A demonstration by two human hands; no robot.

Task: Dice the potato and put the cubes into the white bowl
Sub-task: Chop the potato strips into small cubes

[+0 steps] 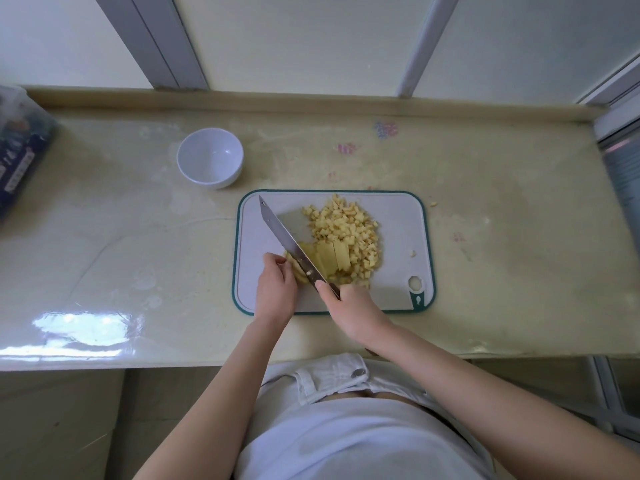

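A white cutting board (401,237) with a green rim lies on the counter. A heap of yellow potato cubes (349,226) covers its middle. In front of the heap lie uncut potato strips (329,258). My right hand (349,310) grips the handle of a cleaver (287,233), whose blade slants across the strips. My left hand (277,285) presses on the left end of the potato strips, just left of the blade. The white bowl (210,157) stands empty on the counter, behind and to the left of the board.
A dark printed package (20,150) lies at the counter's far left. A stray potato bit (433,204) sits just off the board's right back corner. Window frames rise behind the counter's raised back edge (311,102).
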